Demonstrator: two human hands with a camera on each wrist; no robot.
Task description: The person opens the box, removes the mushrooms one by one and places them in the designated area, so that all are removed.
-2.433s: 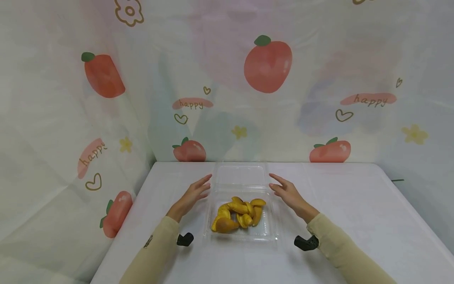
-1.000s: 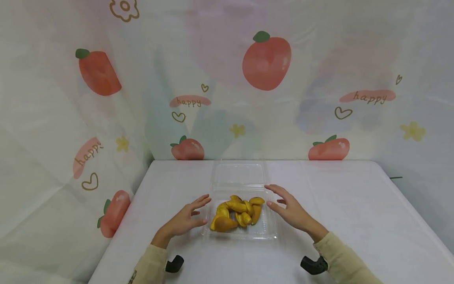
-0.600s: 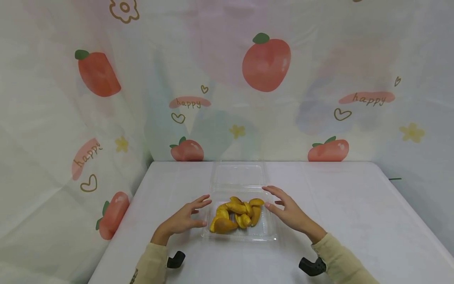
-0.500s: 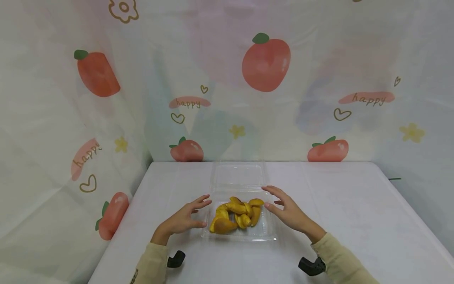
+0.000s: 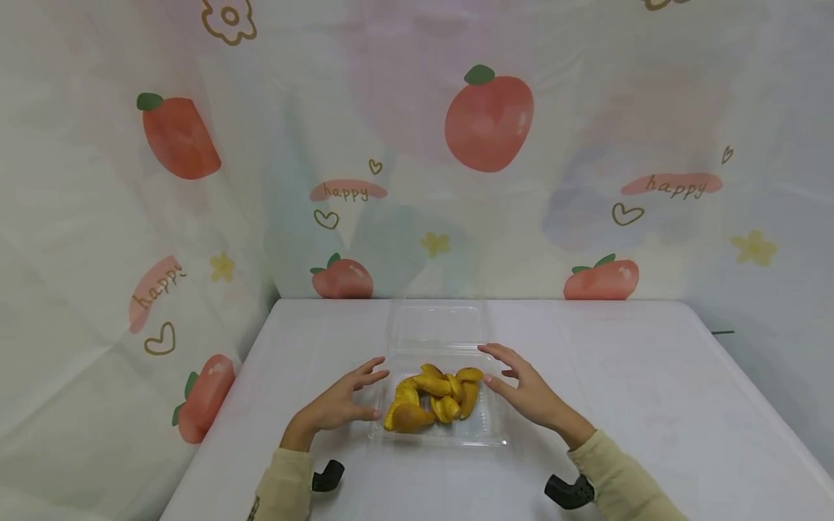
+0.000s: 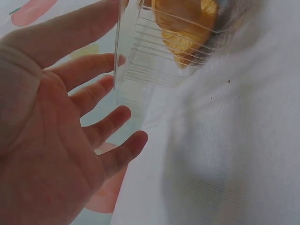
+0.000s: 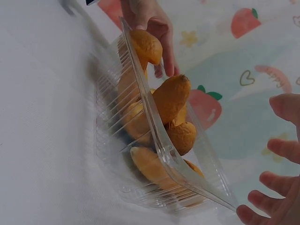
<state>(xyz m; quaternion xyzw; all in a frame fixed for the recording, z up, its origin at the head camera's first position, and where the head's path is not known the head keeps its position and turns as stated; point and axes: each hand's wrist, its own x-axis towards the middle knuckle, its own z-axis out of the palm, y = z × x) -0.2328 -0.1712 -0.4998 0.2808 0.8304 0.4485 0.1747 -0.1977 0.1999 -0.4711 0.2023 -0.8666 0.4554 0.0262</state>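
Note:
A clear plastic clamshell box [image 5: 491, 427] stands on the table with its lid [image 5: 438, 323] folded back, away from me. Inside lie several curved, yellow-orange food pieces [image 5: 431, 385], smooth and browned in places; their exact kind does not show. At the box's left side is my left hand [image 5: 335, 401], fingers spread and thumb by the wall; in the left wrist view its thumb and index fingertips overlap the clear side [image 6: 133, 61]. My right hand [image 5: 531, 394] reaches in from the right with extended fingers, fingertips right at the rim. Neither hand grips anything.
A white cloth covers the table [image 5: 625, 376]. Behind it and to the left hangs a pale curtain [image 5: 404, 108] printed with red fruit. A black wrist piece [image 5: 329, 476] sits at my left cuff, another black piece [image 5: 569, 492] at my right.
My left hand has come back toward me and lower along the box's side. The right hand has moved slightly nearer and left, to the rim. The box and its contents stay put.

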